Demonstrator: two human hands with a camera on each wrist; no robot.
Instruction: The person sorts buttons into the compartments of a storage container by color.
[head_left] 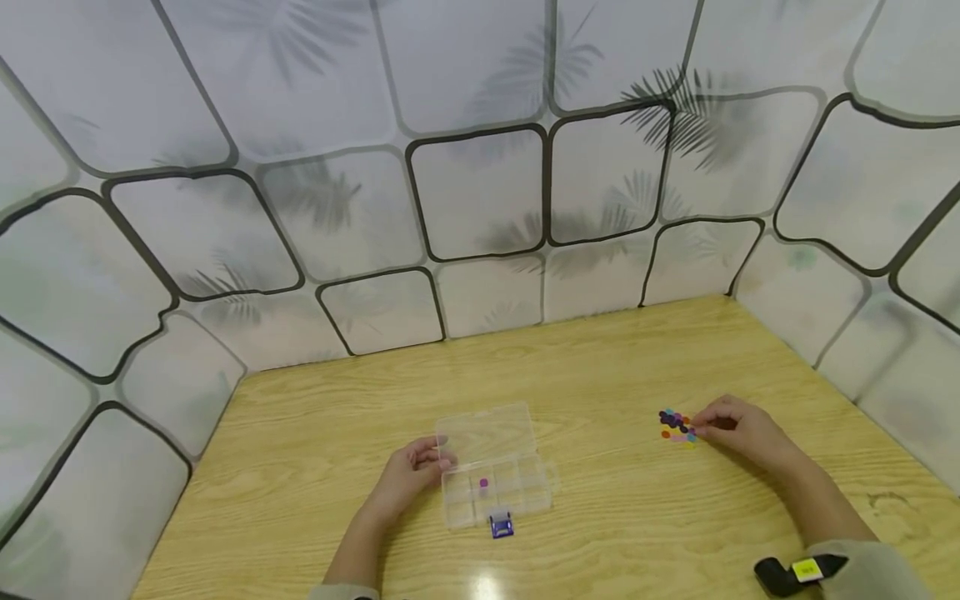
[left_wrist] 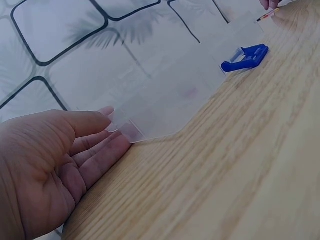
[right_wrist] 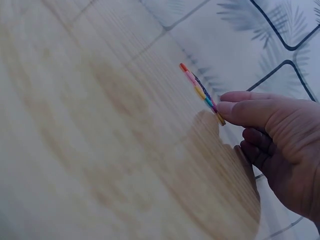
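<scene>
A clear plastic compartment box (head_left: 495,492) lies on the table with its see-through lid (head_left: 486,433) tipped back. One small magenta disc (head_left: 483,482) sits in a compartment. At the box's left side my left hand (head_left: 408,471) holds the edge, thumb and fingers around the corner; some fingertips show through the plastic. To the right is a cluster of small coloured discs (head_left: 675,422), purple, orange, pink, blue and yellow. My right hand (head_left: 738,429) brings thumb and index finger together at the cluster's right edge, touching it. Whether a disc is between those fingertips is hidden.
A blue clip-like piece (head_left: 501,524) is at the box's front edge. The wood-grain table (head_left: 600,517) meets a patterned fabric screen (head_left: 487,300) at the back and sides. A black device with a yellow label (head_left: 806,570) is on the right sleeve.
</scene>
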